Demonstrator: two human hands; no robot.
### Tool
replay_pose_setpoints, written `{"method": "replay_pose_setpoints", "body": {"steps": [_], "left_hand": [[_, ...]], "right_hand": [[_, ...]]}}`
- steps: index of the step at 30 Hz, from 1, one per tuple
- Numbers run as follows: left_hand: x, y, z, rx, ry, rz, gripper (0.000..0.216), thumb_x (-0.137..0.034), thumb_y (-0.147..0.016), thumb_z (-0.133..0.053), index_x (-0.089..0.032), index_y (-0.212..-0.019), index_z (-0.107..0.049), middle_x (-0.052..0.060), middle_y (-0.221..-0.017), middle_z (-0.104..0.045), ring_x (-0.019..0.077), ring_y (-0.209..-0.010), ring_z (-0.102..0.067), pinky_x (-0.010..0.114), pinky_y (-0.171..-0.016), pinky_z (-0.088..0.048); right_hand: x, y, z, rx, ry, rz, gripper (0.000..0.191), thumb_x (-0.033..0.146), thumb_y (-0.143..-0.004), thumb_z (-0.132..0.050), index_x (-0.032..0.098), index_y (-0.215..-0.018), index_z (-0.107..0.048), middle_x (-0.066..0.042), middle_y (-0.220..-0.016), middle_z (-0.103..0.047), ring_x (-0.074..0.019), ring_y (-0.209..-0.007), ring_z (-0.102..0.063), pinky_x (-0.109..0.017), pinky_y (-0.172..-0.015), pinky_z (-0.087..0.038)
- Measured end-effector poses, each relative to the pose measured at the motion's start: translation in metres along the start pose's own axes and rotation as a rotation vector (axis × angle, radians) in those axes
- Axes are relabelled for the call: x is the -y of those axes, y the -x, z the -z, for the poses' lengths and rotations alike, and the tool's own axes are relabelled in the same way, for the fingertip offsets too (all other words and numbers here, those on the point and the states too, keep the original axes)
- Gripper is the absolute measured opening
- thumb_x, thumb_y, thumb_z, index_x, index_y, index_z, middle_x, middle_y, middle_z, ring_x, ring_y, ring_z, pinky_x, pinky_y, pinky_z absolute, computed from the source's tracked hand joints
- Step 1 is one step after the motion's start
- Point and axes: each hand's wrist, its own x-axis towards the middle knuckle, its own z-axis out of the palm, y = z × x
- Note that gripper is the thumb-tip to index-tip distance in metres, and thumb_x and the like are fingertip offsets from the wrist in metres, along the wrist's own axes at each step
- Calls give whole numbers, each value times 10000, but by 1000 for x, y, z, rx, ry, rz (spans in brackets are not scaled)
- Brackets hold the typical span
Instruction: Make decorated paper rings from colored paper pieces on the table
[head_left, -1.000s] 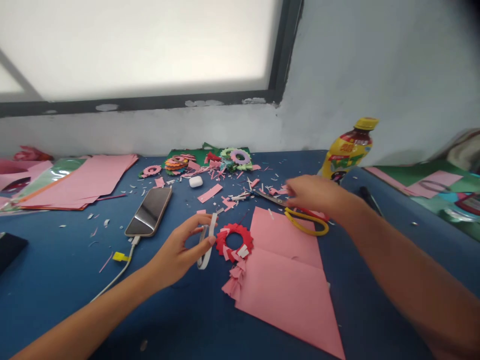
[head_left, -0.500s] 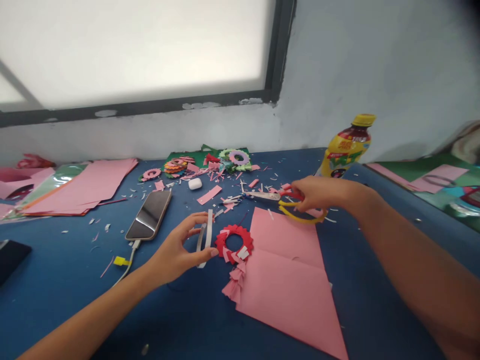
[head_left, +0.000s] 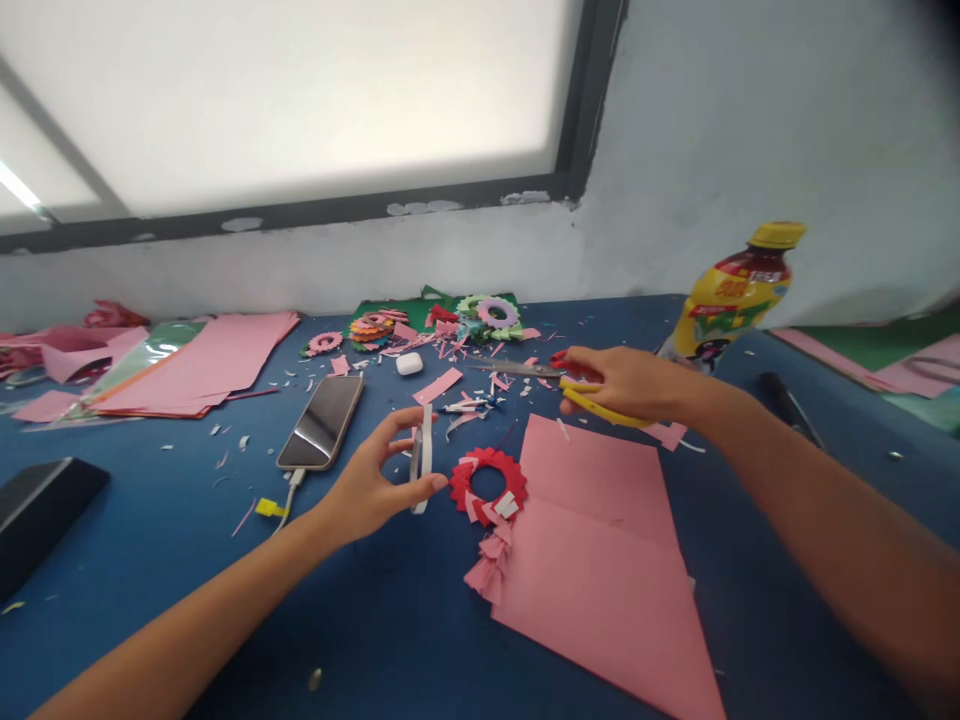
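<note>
Your left grip pinches the white strip just at 9 o'clock of the red paper ring, while your right grip closes on the scissors at the ring's 1 o'clock, over the blue surface.

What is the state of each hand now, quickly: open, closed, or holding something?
Left hand: closed, holding the white paper strip.
Right hand: closed, holding the yellow-handled scissors.

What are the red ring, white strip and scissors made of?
Red ring: matte paper, apparently; thin, flat cut teeth.
White strip in the left hand: thin, slightly bent, likely paper.
Scissors in the right hand: shiny blades, probably metal; yellow handles, probably plastic.
</note>
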Motion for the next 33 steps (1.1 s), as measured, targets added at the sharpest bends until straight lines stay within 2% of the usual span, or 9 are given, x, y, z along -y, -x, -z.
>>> {"method": "replay_pose_setpoints", "body": {"steps": [4, 8, 12, 17, 23, 33], "left_hand": [[2, 0, 0, -22, 13, 2, 497, -308, -730, -652, -244, -1168, -427, 76, -1215, -496, 235, -1161, -469, 427, -965, -420], [4, 1, -1, -34, 10, -25, 511, -297, -729, -653, -257, -1179, -415, 77, -1224, -484, 236, -1162, -463, 429, -954, -424], [6, 2, -3, -37, -4, -43, 521, -291, -729, -653, -267, -1187, -406, 78, -1231, -474, 238, -1160, -458, 438, -957, -419], [8, 2, -4, -51, -16, -52, 527, -299, -721, -658, -265, -1187, -414, 86, -1236, -474, 238, -1148, -467, 442, -958, -417], [8, 5, -5, -39, -27, -76, 569, -294, -715, -669, -289, -1215, -398, 76, -1253, -471, 226, -1156, -464, 408, -959, -417], [7, 5, -6, -42, 5, -94, 602, -250, -698, -687, -299, -1215, -382, 71, -1250, -458, 227, -1152, -462, 399, -956, -418]], "right_hand": [[17, 0, -8, 158, -71, 54, 425, 551, -656, -567, 233, -937, -591, -32, -827, -650, -198, -691, -574, -243, -525, -337], [28, 3, -12, 261, -141, 165, 256, 455, -722, -512, 208, -762, -566, -30, -786, -644, -166, -633, -542, -239, -508, -308], [36, 5, -14, 315, -214, 203, 202, 404, -774, -466, 206, -750, -498, -26, -785, -669, -161, -641, -546, -237, -526, -320], [43, 4, -18, 283, -173, 216, 181, 365, -790, -446, 201, -779, -521, -51, -808, -668, -158, -646, -544, -235, -532, -324], [47, -1, -29, 215, -51, 227, 245, 419, -748, -479, 193, -803, -555, -35, -705, -598, -132, -555, -474, -228, -490, -276], [43, -2, -33, 209, -45, 300, 243, 406, -775, -435, 186, -794, -537, -26, -664, -563, -118, -525, -438, -227, -480, -257]]}}
